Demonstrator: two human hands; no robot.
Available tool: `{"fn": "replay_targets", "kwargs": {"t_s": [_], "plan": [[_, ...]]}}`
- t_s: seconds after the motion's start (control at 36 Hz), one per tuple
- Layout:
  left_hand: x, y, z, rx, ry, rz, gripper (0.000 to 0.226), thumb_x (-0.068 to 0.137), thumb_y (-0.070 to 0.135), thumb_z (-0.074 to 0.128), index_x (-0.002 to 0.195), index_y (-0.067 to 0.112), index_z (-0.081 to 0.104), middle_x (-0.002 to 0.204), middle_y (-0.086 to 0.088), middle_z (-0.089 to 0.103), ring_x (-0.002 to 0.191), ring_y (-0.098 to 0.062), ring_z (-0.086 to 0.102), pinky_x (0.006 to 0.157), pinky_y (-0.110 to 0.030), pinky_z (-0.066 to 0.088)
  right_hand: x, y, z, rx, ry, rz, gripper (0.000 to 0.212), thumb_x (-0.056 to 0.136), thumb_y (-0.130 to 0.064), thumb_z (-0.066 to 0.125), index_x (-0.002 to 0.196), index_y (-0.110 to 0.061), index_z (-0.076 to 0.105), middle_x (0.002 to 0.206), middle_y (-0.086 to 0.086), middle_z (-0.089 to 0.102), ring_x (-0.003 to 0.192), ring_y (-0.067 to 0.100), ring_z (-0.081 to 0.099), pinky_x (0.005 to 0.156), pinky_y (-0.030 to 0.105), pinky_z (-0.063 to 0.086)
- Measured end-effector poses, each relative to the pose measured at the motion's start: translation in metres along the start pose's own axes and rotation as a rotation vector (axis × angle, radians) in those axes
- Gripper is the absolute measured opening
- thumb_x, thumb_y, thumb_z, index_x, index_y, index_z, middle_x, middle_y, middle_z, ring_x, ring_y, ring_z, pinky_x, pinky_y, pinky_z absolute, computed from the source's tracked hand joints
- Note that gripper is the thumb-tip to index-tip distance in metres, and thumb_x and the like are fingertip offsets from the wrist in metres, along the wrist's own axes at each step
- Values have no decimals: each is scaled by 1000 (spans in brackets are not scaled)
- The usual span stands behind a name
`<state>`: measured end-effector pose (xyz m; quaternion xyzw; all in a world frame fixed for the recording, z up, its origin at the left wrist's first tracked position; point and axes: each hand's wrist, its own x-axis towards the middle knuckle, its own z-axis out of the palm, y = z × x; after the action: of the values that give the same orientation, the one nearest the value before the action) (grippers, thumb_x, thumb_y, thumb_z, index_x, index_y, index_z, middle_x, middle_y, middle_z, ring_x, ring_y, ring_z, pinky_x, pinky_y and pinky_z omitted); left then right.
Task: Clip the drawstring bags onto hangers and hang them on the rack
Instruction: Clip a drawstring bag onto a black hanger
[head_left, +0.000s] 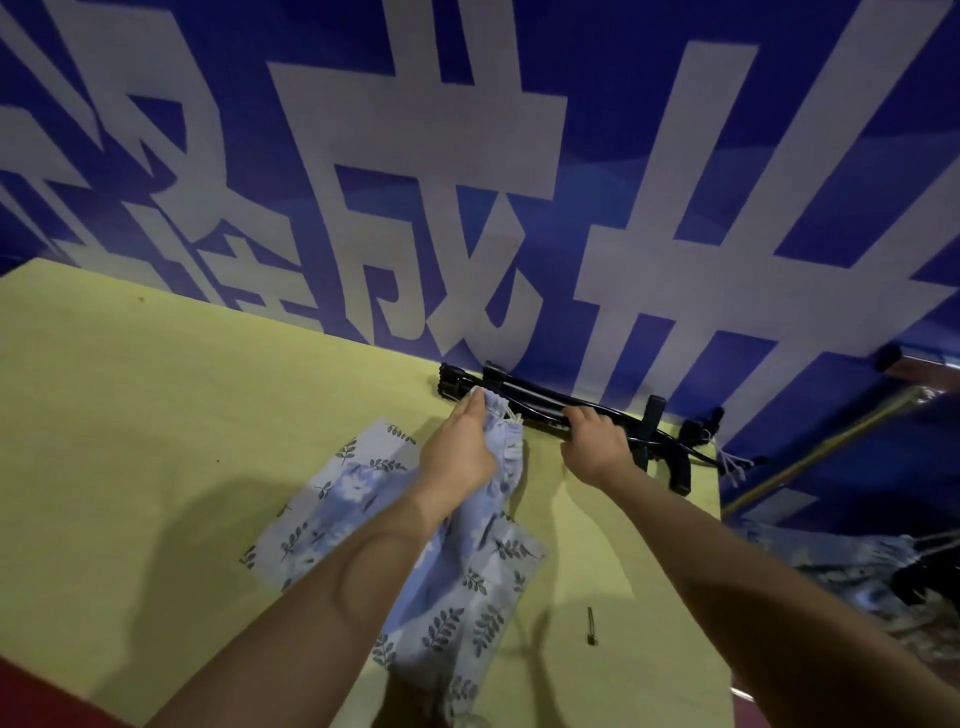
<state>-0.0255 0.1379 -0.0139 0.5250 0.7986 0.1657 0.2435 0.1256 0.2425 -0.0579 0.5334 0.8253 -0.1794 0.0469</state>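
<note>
- Drawstring bag (483, 525), blue fabric with a leaf and flower print: its gathered, ruffled mouth is raised off the table and bunched inside the left hand (460, 447). The body of the bag trails back under the left forearm toward the person.
- Left hand: fingers curled round the bag's neck; a white cord (511, 415) shows just beyond the knuckles.
- A second bag (337, 499) of the same print lies flat on the table, to the left of the left wrist and partly under the held one.
- Right hand (595, 439): fingers wrapped over a black bar of the clip hangers (540, 402), gripping it. The two hands are apart, side by side, with the bag's ruffled edge between them.
- The black hangers lie in a pile beyond both hands, against the blue banner (519, 182) with large white characters. A black clip (652, 415) stands up just right of the right hand.
- Yellow-green table (156, 415) carries all of the above.
- A small dark pin-like object (592, 626) lies on the table, near the right forearm; its kind cannot be told.
- More printed fabric (841, 571) sits off the table's right edge, beyond the right forearm.
</note>
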Motion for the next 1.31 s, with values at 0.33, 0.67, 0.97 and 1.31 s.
{"fn": "replay_targets", "kwargs": {"t_s": [0.33, 0.67, 0.97, 1.31], "plan": [[45, 1, 12, 37, -48, -33, 75, 87, 4, 50, 151, 17, 13, 158, 4, 16, 132, -23, 41, 96, -34, 44, 53, 10, 31, -339, 89, -71, 54, 93, -13, 50, 142, -15, 28, 140, 13, 40, 128, 32, 39, 107, 40, 30], [30, -24, 14, -28, -7, -2, 72, 87, -3, 46, 150, 12, 15, 157, -2, 18, 139, -22, 31, 105, -32, 39, 37, 0, 4, -256, 98, -98, 47, 86, -29, 61, 122, -14, 34, 112, 9, 59, 94, 32, 62, 63, 33, 38], [-10, -17, -5, -118, 1, 47, 76, 90, 4, 53, 151, 16, 10, 158, 2, 14, 141, -22, 27, 103, -29, 37, -31, -7, -28, 62, 259, -42, 39, 79, -35, 59, 112, -21, 44, 91, 3, 61, 79, 29, 59, 63, 33, 46], [-55, -13, -23, -163, 71, 73, 80, 89, 6, 57, 151, 16, 7, 159, 3, 10, 143, -20, 23, 111, -32, 32, -117, 10, -37, 319, 321, -56, 45, 80, -29, 63, 121, -25, 46, 89, -2, 60, 74, 23, 55, 60, 29, 40]]}}
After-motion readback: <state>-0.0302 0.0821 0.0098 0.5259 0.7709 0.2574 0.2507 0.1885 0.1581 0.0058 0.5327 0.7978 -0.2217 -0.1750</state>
